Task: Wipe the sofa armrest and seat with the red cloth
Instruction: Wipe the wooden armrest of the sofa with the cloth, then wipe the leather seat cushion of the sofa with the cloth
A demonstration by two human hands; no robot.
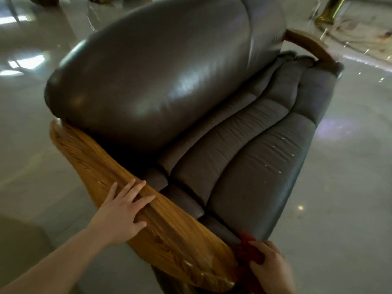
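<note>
A grey leather sofa fills the room's glossy pale floor, its fat backrest cushion shining above the ribbed seat. Along the near side runs a broad wooden armrest, grain glossy. The person's left hand lies flat on top of it, fingers spread wide and relaxed, gripping nothing, palm pressing the wood. At the armrest's front end, against the seat's front corner, the right hand has its fingers curled tight around the bunched red cloth, which touches the leather just beside the wood.
</note>
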